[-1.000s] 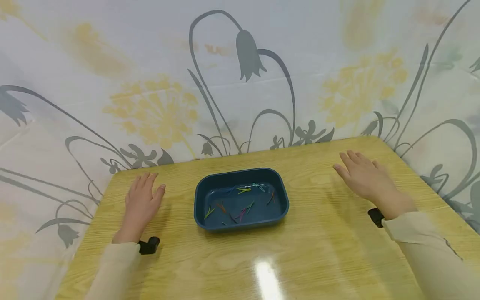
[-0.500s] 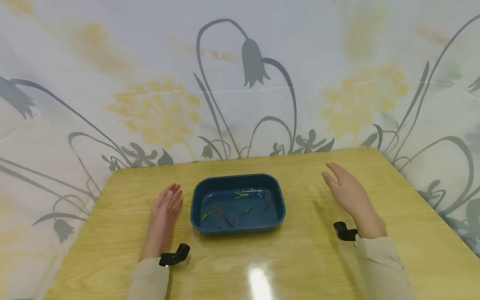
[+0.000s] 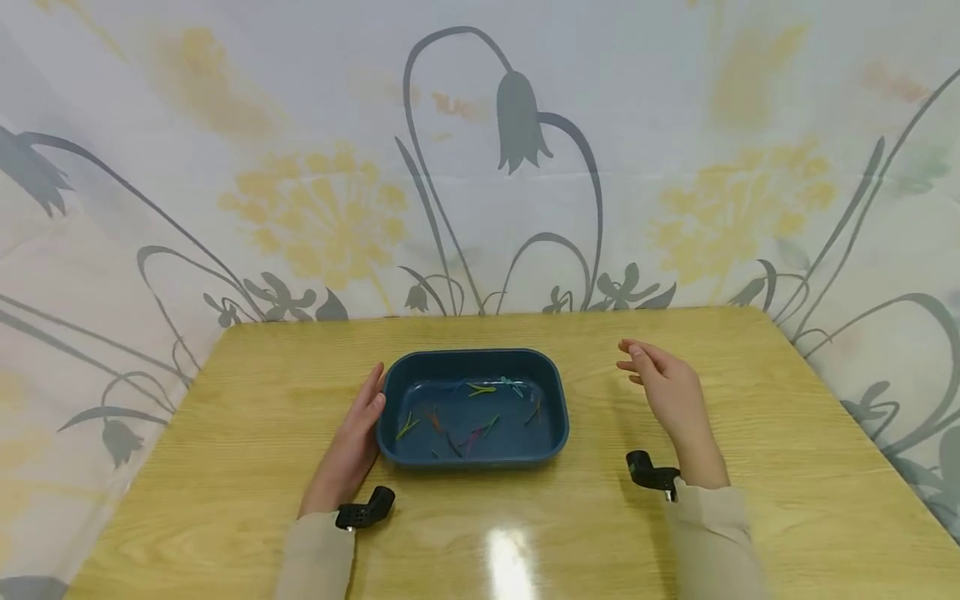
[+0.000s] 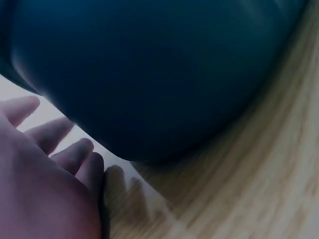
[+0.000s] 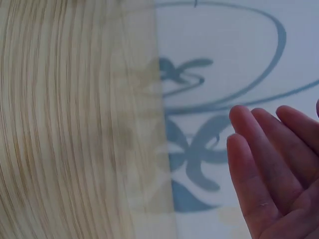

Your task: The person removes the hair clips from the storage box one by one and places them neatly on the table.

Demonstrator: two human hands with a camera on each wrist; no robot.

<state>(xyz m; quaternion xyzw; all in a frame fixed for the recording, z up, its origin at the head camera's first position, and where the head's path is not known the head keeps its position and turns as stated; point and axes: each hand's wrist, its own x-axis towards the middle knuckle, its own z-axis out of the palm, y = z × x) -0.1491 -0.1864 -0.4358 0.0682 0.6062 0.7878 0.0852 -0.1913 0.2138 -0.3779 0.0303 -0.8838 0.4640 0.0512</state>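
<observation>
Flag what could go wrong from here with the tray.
The tray could slide if the left hand pushes it, since the right hand stands apart from it, bracing nothing. The thin coloured pieces seem loose, so a tilt might bunch or spill them. The blue piece near the back wall nearly matches the tray and might be overlooked.

Recording spot, indoors; whether home, office or studio cannot be told. Tabletop (image 3: 585, 525), wood-grained, glossy, with one bright glare patch (image 3: 510, 567). Backdrop (image 3: 360, 100), white, printed with grey bellflowers (image 3: 519, 121) and yellow blooms (image 3: 326, 208), lightly creased, rising behind and along both sides. Wrist cameras (image 3: 367, 510), black, two, the sign of recording.
</observation>
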